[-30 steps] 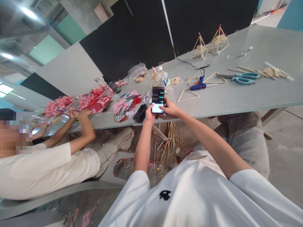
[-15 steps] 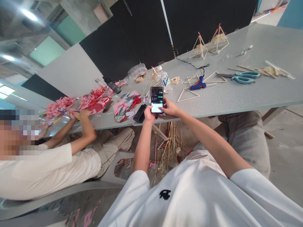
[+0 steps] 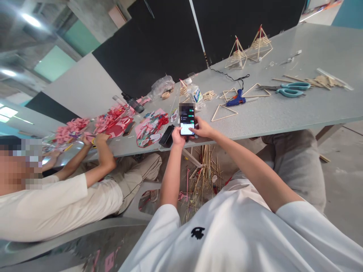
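Both my hands hold a smartphone (image 3: 187,120) upright at the table's near edge, its lit screen showing a chat and a keyboard. My left hand (image 3: 178,137) is closed around its lower left side. My right hand (image 3: 203,127) grips the right side, with the thumb over the keyboard. A black case-like object (image 3: 166,136) lies just left of the phone. Behind it stands a clear plastic bottle (image 3: 195,94) with a label. To the right are a stick triangle (image 3: 224,112) and a blue glue gun (image 3: 236,99).
Blue-handled scissors (image 3: 292,90) and loose sticks (image 3: 320,81) lie right on the grey table (image 3: 269,117). Two stick pyramids (image 3: 237,54) stand at the back. On the left, a co-worker (image 3: 93,189) handles pink material beside red and pink ribbons (image 3: 113,120). Sticks (image 3: 205,170) lean below the table.
The camera view has shifted slightly. My hands keep the phone in nearly the same place, and the things on the table have not moved.
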Demonstrator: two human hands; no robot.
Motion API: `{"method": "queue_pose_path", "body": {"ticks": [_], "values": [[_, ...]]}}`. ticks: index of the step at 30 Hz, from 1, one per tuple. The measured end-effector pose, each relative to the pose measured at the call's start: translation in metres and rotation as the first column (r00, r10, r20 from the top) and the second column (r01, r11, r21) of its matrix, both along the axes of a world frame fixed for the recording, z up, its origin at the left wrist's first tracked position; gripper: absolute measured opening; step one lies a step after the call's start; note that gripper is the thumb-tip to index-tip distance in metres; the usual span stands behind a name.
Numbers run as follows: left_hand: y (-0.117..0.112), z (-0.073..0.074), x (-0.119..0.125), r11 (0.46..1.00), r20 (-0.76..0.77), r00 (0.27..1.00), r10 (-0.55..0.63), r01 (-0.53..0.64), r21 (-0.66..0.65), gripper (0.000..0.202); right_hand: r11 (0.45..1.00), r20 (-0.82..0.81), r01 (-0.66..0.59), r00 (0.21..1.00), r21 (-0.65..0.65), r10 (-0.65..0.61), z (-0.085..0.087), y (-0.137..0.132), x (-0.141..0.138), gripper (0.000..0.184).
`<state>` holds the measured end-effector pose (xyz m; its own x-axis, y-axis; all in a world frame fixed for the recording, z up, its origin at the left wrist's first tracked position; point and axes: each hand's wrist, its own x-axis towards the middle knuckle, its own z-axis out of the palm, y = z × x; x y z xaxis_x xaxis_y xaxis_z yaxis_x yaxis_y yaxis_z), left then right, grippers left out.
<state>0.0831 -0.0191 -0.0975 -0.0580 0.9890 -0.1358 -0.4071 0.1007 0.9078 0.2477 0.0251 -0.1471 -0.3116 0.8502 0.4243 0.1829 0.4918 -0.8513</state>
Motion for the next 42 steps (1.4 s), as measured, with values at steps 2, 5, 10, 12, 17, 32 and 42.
{"method": "queue_pose_path", "body": {"ticks": [2, 5, 10, 12, 17, 32, 42], "values": [[0.001, 0.0, 0.0, 1.0, 0.01, 1.0, 0.021, -0.021, 0.003, 0.049, 1.0, -0.033, -0.008, 0.999, 0.006, 0.008, -0.002, 0.001, 0.0, 0.062], [0.002, -0.001, 0.0, 0.999, 0.01, 0.999, 0.044, -0.044, 0.013, 0.044, 1.0, -0.058, -0.016, 0.998, -0.001, 0.016, -0.004, 0.003, 0.0, 0.059], [0.003, -0.002, 0.003, 0.999, 0.004, 0.999, 0.044, -0.044, 0.02, 0.041, 0.999, -0.089, -0.024, 0.996, -0.026, 0.021, -0.005, 0.005, -0.002, 0.059], [0.002, -0.002, 0.003, 0.999, -0.01, 0.999, 0.037, -0.037, 0.011, 0.041, 0.999, -0.101, -0.024, 0.995, -0.038, 0.02, -0.006, 0.006, -0.002, 0.058], [0.001, -0.004, -0.005, 0.998, -0.026, 0.999, -0.033, 0.034, 0.045, 0.05, 0.993, -0.129, -0.044, 0.991, -0.106, 0.03, -0.005, 0.007, -0.002, 0.054], [0.0, -0.007, -0.008, 0.992, -0.12, 0.989, -0.082, 0.092, 0.084, 0.057, 0.989, -0.076, 0.01, 0.997, -0.149, -0.022, 0.005, -0.001, 0.001, 0.051], [0.0, -0.007, -0.009, 0.995, -0.087, 0.994, -0.062, 0.068, 0.067, 0.064, 0.995, -0.085, 0.01, 0.996, -0.1, -0.018, 0.001, 0.001, 0.001, 0.047]]}}
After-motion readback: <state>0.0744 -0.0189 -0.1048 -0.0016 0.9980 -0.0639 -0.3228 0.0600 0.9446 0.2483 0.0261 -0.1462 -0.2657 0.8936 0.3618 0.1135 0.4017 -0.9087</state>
